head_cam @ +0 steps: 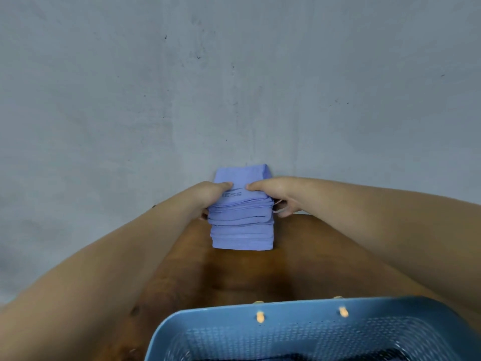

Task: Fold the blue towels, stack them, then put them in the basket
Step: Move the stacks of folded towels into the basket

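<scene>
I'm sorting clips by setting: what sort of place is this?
Probably a plain indoor work corner: a brown wooden table against a bare grey wall, a blue plastic basket and a stack of blue towels.

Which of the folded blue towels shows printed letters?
The top towel of the stack; the ones below show only plain folded edges.

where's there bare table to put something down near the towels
The widest free patch is the bare wooden table between the towel stack and the basket rim. A narrower strip lies left of the basket, beside the left forearm. It is crowded at the far edge, where the left hand and right hand grip the stack.
</scene>
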